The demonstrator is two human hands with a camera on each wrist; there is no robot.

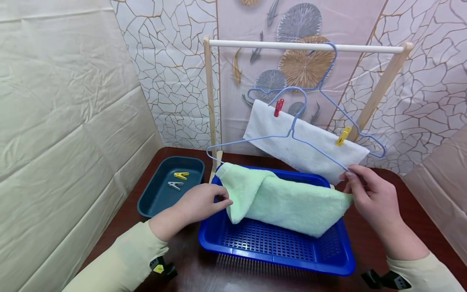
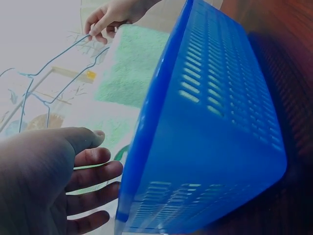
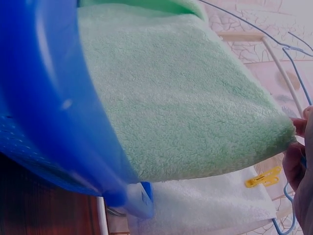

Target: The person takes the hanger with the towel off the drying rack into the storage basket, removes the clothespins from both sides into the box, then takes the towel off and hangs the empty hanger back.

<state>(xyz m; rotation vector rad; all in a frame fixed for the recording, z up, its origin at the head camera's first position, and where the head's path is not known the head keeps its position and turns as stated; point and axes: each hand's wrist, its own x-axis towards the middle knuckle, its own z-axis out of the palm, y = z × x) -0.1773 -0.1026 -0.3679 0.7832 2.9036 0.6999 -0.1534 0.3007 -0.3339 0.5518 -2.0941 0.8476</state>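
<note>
A light green towel (image 1: 292,202) drapes from the lower part of a blue wire hanger (image 1: 292,132), over the blue basket (image 1: 273,259). My right hand (image 1: 375,194) pinches the hanger's right end together with the towel's upper corner; in the right wrist view its fingertips (image 3: 299,126) are at that corner. Beside the towel's folded left end is my left hand (image 1: 206,202), its fingers loosely bent. In the left wrist view, the thumb and fingers (image 2: 95,176) are spread apart with nothing pinched between them, near the basket's rim.
Behind, a white towel (image 1: 310,150) hangs on another blue hanger (image 1: 330,73) with a red clothespin (image 1: 279,108) and a yellow clothespin (image 1: 343,136). That hanger hooks over the rack's white rod (image 1: 255,44). At left, a dark teal tray (image 1: 157,194) holds yellow (image 1: 181,175) and grey (image 1: 175,185) clothespins.
</note>
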